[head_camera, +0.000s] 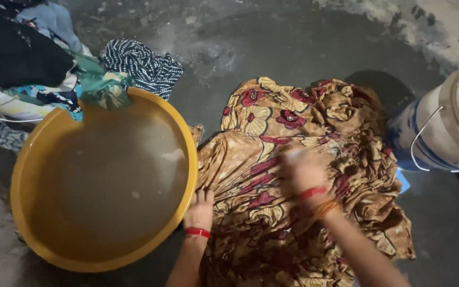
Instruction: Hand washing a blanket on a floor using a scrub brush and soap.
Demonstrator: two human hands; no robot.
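A large brown and tan cloth with red flowers point(314, 122) lies spread on the wet concrete floor. My left hand point(200, 210), with a red bangle at the wrist, presses flat on the cloth's left edge beside the yellow basin. My right hand point(304, 171), blurred by motion, rests on the middle of the cloth. Its fingers look closed, and whether it grips anything I cannot tell. Red and orange bangles circle that wrist.
A big yellow basin point(33, 165) of cloudy water sits to the left. Behind it is a heap of clothes point(33, 64), including a dark striped piece point(144, 64). A white bucket with a wire handle point(442, 133) stands at the right edge.
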